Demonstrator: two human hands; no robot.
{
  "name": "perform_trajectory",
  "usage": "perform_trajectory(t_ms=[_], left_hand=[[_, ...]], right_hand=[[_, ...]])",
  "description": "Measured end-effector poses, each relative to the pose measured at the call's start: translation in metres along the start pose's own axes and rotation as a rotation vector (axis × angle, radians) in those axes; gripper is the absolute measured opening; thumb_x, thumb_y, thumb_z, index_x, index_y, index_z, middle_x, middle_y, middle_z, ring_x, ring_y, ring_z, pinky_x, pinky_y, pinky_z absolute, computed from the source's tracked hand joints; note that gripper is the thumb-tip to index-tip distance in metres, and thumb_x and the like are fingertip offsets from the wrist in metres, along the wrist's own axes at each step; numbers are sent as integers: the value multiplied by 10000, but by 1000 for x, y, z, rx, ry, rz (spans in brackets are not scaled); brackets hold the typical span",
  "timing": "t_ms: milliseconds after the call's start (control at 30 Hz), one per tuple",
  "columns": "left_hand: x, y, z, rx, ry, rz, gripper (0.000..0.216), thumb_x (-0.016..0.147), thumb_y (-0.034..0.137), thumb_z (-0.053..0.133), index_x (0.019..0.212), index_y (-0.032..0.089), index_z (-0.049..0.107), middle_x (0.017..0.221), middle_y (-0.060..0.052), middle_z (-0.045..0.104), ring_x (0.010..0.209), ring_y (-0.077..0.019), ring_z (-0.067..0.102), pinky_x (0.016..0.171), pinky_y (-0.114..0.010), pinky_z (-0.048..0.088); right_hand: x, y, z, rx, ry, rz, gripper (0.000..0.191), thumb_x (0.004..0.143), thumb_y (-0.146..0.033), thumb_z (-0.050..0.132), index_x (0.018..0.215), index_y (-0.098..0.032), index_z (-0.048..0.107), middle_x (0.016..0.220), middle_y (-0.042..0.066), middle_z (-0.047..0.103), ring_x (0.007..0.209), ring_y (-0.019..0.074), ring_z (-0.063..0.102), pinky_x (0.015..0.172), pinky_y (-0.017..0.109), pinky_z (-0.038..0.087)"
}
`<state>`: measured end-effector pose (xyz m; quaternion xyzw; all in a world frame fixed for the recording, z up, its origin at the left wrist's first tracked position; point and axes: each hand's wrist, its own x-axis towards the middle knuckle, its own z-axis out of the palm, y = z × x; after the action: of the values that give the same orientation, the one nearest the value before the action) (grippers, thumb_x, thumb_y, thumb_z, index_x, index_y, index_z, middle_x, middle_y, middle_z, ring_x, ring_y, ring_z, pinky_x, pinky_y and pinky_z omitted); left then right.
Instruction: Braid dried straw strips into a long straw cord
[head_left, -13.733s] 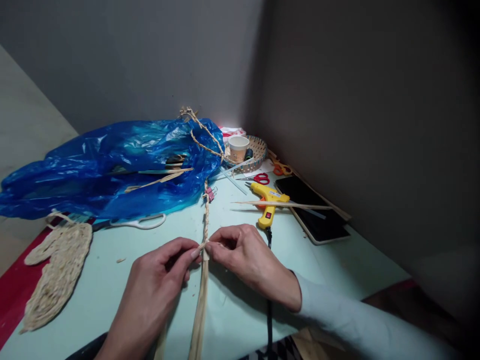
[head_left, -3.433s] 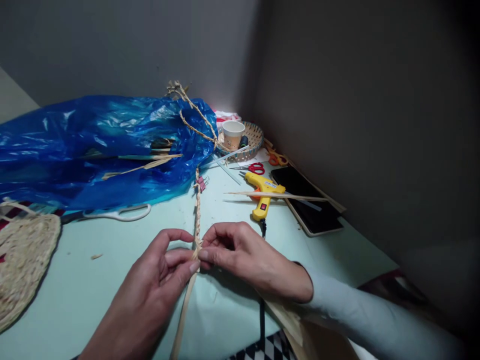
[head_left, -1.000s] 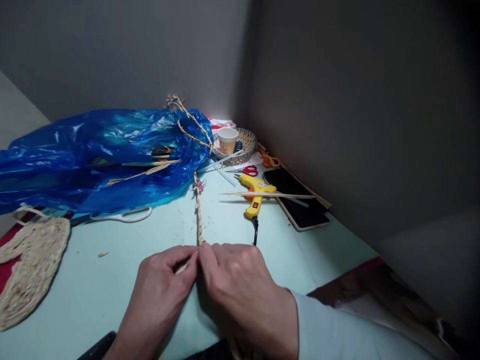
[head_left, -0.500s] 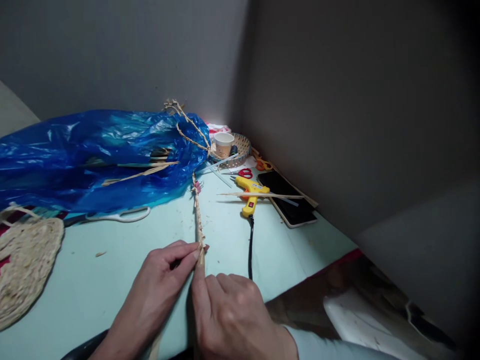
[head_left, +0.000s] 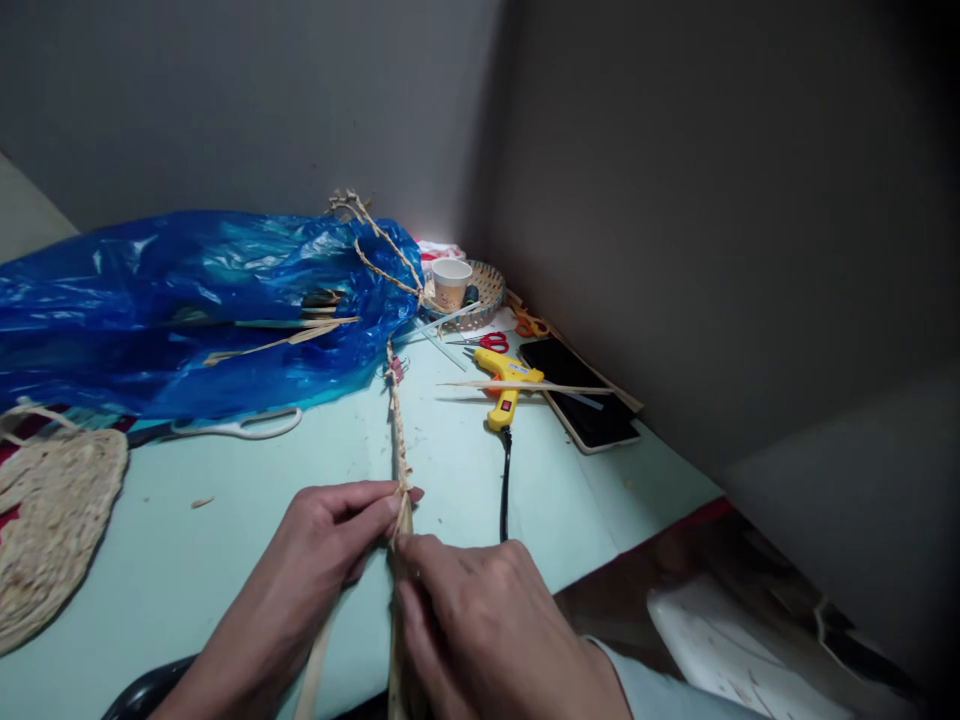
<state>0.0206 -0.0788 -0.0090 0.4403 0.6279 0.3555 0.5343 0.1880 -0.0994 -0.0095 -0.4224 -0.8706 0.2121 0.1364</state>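
And here's the left hand (head_left: 322, 545), thumb and forefinger pinching the straw braid (head_left: 398, 425) at its near end! Right below comes the right hand (head_left: 495, 620), fingers curled against the loose strands (head_left: 400, 650) (how firmly it grips them, I can't tell). The braid runs straight up the middle of the pale green table (head_left: 225, 570) to a pink clip (head_left: 396, 369) at its far end, beside the blue plastic bag (head_left: 187, 290). Over to the right, a yellow glue gun (head_left: 505, 402), a straw strip (head_left: 555, 387) lying across it, and next to that a dark tablet (head_left: 589, 410). Farther back, a paper cup (head_left: 450, 290) by the basket (head_left: 491, 290). Out left, a woven straw piece (head_left: 67, 520) near white-handled scissors (head_left: 262, 426).
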Motion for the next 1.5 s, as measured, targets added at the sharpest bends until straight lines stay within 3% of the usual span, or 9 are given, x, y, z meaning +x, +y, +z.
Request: perform_trajectory(t_ms=[100, 367, 500, 667, 900, 967, 1067, 1200, 1500], left_hand=[[-2, 1, 1, -93, -58, -59, 311, 773, 458, 699, 839, 163, 772, 498, 84, 357, 493, -82, 178, 466, -241, 97], [-2, -7, -1, -34, -32, -3, 347, 816, 449, 663, 612, 168, 647, 562, 38, 493, 512, -91, 226, 498, -268, 136], [-3, -8, -1, -22, -21, 4, 322, 812, 447, 666, 635, 178, 675, 508, 53, 427, 513, -100, 228, 495, -270, 155], [-6, 1, 3, -93, 17, -42, 280, 763, 446, 693, 705, 178, 751, 518, 16, 537, 495, -112, 362, 465, -255, 247], [-9, 8, 6, -285, -19, -121, 221, 686, 390, 773, 709, 170, 761, 691, -38, 681, 536, -98, 509, 450, -202, 310], [-9, 7, 5, -307, -28, -125, 226, 694, 389, 774, 764, 175, 778, 678, -35, 684, 516, -95, 507, 447, -201, 324], [-8, 5, 5, -250, 18, -116, 284, 681, 393, 770, 876, 188, 801, 662, -45, 708, 530, -147, 562, 482, -251, 415], [-8, 3, 4, -120, 84, -58, 302, 681, 457, 739, 842, 212, 808, 649, -45, 724, 629, -231, 637, 577, -319, 503], [-14, 7, 8, 64, 264, -8, 216, 665, 435, 716, 749, 248, 783, 668, -5, 719, 729, -219, 660, 629, -236, 526]], right_hand=[[-1, 2, -10, 102, -48, 77, 178, 908, -242, 454, 998, -207, 604, 738, 43, 662, 640, 191, 573, 546, 272, 344], [-3, 5, -24, 281, -79, 157, 260, 924, -255, 480, 1136, -235, 629, 712, 23, 659, 566, 141, 540, 533, 225, 385], [-7, 4, -11, 152, -50, 129, 482, 928, -288, 466, 1409, -252, 468, 706, 22, 671, 562, 173, 585, 490, 249, 379], [-6, 5, 11, -189, -46, -126, 676, 853, -111, 471, 1494, 2, 290, 833, 98, 715, 566, 228, 638, 406, 335, 293], [13, 21, -22, 171, 83, -97, 271, 975, -348, 488, 916, -177, 689, 814, 46, 687, 731, 180, 642, 645, 294, 464], [25, 31, -31, 356, 165, -12, 236, 941, -357, 563, 1056, -167, 641, 952, 68, 690, 872, 182, 641, 771, 295, 479], [42, 41, -32, 702, -69, 8, 422, 894, -353, 641, 1250, -158, 525, 989, 69, 697, 877, 172, 667, 770, 267, 497], [54, 46, -32, 892, -307, 6, 323, 970, -297, 513, 1254, -144, 518, 919, 57, 692, 733, 134, 648, 674, 233, 494], [61, 44, -49, 585, -250, 16, 239, 932, -198, 489, 1025, -148, 704, 846, 24, 690, 764, 134, 576, 710, 238, 426]])
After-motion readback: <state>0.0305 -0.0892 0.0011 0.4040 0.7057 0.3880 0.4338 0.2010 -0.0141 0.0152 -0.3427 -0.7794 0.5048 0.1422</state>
